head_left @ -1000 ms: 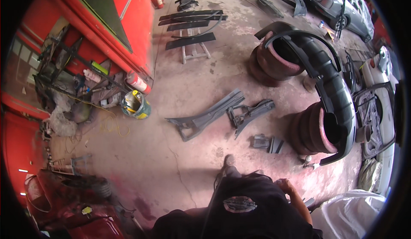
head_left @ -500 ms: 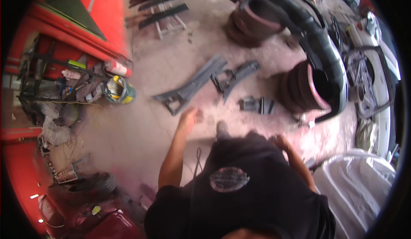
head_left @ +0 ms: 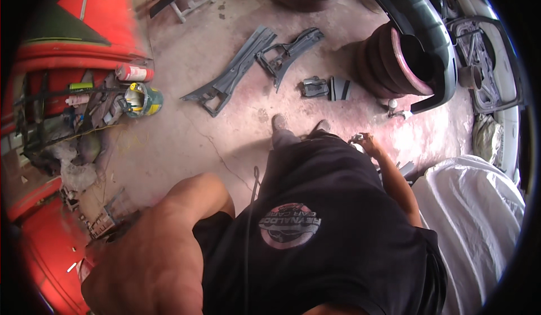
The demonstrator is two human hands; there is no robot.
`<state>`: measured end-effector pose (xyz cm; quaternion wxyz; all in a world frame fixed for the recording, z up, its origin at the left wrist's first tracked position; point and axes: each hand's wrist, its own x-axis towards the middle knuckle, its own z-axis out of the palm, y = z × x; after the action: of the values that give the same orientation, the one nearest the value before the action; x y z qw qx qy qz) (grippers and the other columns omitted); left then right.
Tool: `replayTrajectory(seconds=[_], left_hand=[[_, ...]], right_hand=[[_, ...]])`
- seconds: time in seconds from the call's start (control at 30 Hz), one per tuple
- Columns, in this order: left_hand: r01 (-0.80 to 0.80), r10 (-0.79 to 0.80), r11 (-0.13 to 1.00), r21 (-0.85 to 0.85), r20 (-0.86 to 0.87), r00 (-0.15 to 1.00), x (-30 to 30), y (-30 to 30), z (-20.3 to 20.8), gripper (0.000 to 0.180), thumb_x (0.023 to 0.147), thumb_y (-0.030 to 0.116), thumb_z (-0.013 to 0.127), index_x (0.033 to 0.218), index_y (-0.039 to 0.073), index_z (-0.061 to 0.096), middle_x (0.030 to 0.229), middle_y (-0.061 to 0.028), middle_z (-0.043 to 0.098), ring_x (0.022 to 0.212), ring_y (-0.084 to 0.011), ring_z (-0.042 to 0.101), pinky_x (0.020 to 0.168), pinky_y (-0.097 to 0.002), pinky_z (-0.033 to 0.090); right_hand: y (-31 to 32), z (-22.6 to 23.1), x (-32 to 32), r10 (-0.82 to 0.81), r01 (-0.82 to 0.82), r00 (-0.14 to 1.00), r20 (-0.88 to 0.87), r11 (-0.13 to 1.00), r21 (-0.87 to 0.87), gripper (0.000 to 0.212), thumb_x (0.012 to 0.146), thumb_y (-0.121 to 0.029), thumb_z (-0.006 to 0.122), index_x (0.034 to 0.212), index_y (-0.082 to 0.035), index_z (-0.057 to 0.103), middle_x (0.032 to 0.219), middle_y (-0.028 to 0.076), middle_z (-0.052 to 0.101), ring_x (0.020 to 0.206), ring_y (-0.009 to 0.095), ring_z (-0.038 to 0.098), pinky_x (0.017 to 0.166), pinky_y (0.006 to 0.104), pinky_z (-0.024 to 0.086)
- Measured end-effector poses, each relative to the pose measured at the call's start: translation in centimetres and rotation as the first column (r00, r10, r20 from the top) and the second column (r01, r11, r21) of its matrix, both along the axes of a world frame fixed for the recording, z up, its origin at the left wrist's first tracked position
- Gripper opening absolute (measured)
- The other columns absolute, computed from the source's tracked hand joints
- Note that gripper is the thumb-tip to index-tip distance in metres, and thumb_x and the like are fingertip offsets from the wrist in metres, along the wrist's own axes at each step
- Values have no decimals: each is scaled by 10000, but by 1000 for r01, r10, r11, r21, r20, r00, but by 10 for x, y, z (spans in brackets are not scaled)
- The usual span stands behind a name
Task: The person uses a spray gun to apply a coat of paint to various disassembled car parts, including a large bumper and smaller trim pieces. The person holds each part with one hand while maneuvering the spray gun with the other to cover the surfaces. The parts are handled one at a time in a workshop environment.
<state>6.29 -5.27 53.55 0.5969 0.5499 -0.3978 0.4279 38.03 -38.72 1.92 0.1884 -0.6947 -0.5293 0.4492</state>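
Observation:
My right hand (head_left: pixel 369 144) is low beside my right thigh, its fingers closed round a small whitish-grey thing (head_left: pixel 356 139) too small to name. My left arm (head_left: pixel 169 247) is bent up close to the camera and fills the lower left; its hand lies outside the picture. On the floor ahead of my shoes lie a long dark grey trim panel (head_left: pixel 236 67), a shorter forked trim piece (head_left: pixel 293 53) and two small dark plastic parts, one of them a ribbed piece (head_left: pixel 314 87).
Large brown round drums (head_left: pixel 383 61) carry a black bumper (head_left: pixel 425 33) at right. A white-covered object (head_left: pixel 473 213) stands near my right side. At left are a green bucket (head_left: pixel 149 100), a red-and-white bottle (head_left: pixel 134 72) and red vehicle panels (head_left: pixel 101 10). A stand (head_left: pixel 183 5) is at far left.
My left arm has swung up and back from over the floor, towards the camera. My right hand stays by my thigh. The view has shifted, so floor parts appear higher in the picture.

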Motion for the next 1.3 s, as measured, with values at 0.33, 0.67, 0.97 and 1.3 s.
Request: replayTrajectory(seconds=[0.33,0.67,0.97,1.3], left_hand=[[-82,76,990,-112,-51,996,42,-63,17,161,810,20,663,649,14,672,609,-89,650,618,-199,662,881,-408,605],[-786,188,604,132,-982,-20,47,-16,-217,132,1000,111,605,948,-3,647,838,-47,667,821,-107,622,833,-270,501],[-634,-62,717,290,-879,-473,-62,-147,-494,323,984,258,655,1181,3,685,1069,-151,735,988,-209,689,887,-336,533],[-388,-35,899,206,-846,-531,-68,-92,-538,420,1028,266,595,1280,-68,635,1179,-195,710,1107,-229,658,973,-327,499]], right_hand=[[-17,-11,41,-227,167,921,-317,964,-207,334,876,-75,530,1101,-38,774,1124,163,751,1061,298,699,946,377,539],[-94,-136,97,272,-423,787,554,891,163,564,859,-100,603,1417,-187,595,1081,119,684,980,327,663,845,431,550],[-63,-50,67,-202,144,943,-264,964,-224,337,884,-91,614,1179,-176,751,1214,58,734,1093,235,686,942,375,558],[-21,-37,81,-84,101,988,128,986,-132,411,690,-270,769,1096,-215,734,919,27,756,942,225,735,822,371,590]])
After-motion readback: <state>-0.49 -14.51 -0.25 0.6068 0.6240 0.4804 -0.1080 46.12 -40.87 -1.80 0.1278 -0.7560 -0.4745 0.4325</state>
